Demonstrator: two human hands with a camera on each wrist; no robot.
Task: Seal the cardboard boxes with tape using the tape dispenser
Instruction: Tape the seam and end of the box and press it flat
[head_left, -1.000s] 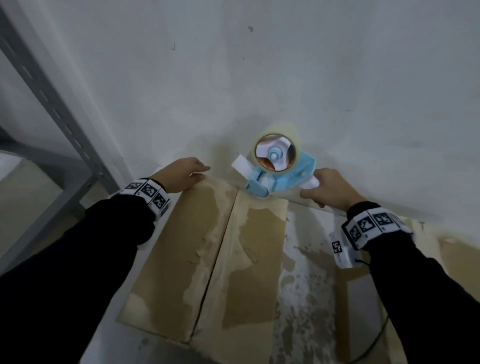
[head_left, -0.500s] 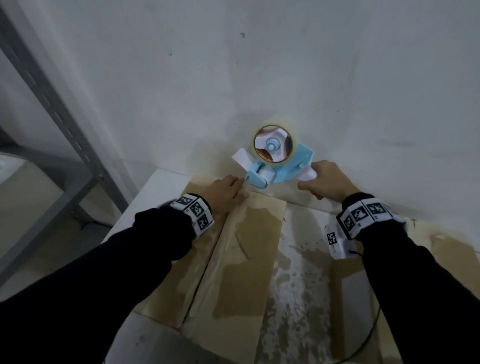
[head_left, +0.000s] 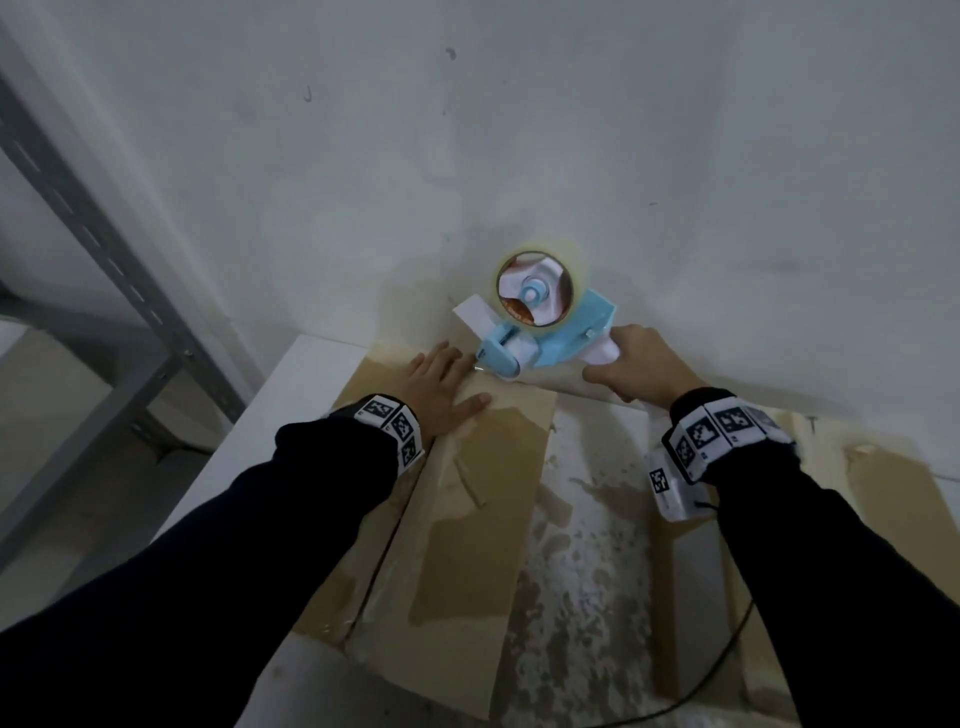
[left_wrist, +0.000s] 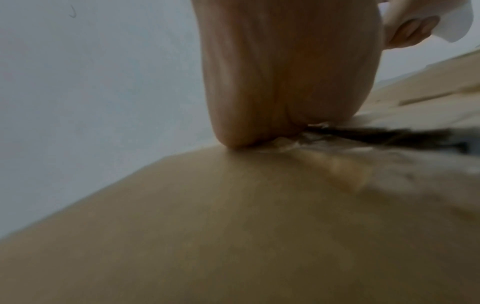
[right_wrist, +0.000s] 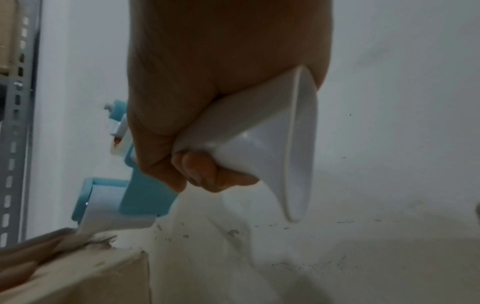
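Observation:
A brown cardboard box (head_left: 467, 519) with two closed top flaps and a centre seam lies on a white table by the wall. My right hand (head_left: 631, 371) grips the white handle (right_wrist: 259, 139) of a blue tape dispenser (head_left: 545, 338) carrying a clear tape roll (head_left: 535, 288). The dispenser's front roller (right_wrist: 111, 207) sits at the box's far edge. My left hand (head_left: 441, 387) lies flat with straight fingers on the flaps beside the dispenser's nose. In the left wrist view the palm (left_wrist: 280, 82) presses the cardboard (left_wrist: 233, 226).
A second cardboard box (head_left: 779, 545) with a worn white-scuffed top stands to the right, touching the first. A white wall (head_left: 519, 130) rises right behind the boxes. A grey metal shelf frame (head_left: 104, 244) stands at the left. A black cable (head_left: 727, 649) trails at lower right.
My left hand slid right from the box's far left corner to the seam next to the dispenser and flattened. The dispenser stays at the far edge in my right hand.

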